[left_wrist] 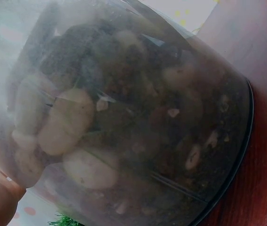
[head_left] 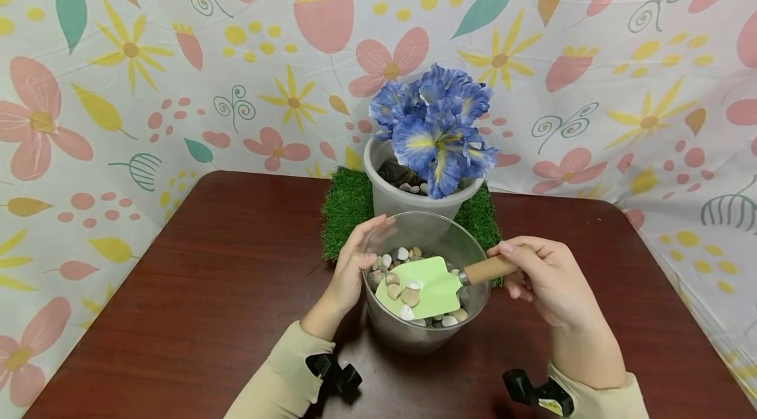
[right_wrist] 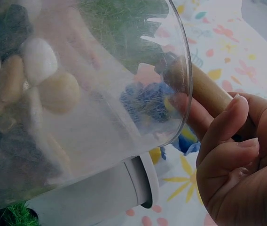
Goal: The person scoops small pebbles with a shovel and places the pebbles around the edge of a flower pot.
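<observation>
My right hand grips the wooden handle of a small light green trowel. The blade lies inside a clear plastic tub, over the pebbles in it, and carries several pebbles. White, tan and dark pebbles show through the tub's cloudy wall in the left wrist view. Against the tub's left side rests my left hand, thumb at the rim and fingers spread along the outside. In the right wrist view the right fingers curl round the handle just outside the rim.
Behind the tub, a white pot holds blue artificial flowers and a few stones. It stands on a square of artificial grass. All of this is on a dark red-brown table, with a flower-print cloth hanging behind.
</observation>
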A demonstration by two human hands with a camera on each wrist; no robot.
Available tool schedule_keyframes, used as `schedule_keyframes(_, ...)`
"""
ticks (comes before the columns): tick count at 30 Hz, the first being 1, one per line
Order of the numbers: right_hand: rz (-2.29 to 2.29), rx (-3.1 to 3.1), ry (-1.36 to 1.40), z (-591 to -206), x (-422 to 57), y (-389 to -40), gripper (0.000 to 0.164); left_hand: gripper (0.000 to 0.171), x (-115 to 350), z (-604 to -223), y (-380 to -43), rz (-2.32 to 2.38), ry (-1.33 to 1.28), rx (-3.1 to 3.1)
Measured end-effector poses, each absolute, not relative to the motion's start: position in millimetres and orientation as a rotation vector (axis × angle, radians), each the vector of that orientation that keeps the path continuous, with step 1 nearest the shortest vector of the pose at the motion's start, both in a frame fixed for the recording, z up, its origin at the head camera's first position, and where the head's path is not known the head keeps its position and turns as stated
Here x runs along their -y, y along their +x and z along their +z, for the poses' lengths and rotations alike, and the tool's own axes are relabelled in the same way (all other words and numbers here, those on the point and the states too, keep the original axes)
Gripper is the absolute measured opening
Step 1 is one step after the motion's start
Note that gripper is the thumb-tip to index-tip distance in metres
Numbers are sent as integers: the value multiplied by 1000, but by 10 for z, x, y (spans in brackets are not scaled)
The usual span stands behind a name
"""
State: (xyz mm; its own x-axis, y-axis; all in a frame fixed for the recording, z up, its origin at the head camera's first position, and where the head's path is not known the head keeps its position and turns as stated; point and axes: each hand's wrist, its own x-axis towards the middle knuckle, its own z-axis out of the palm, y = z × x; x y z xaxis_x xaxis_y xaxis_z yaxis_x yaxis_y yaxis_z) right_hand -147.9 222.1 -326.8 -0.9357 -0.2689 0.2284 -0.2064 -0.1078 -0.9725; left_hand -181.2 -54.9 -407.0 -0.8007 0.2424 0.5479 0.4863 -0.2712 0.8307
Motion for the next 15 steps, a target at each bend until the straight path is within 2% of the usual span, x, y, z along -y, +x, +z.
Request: schedule_keyframes(15,-2261,-2073,-543,-3275,-2214,-1488,31,59,550,-4060,-1800,-2191,-915,1781)
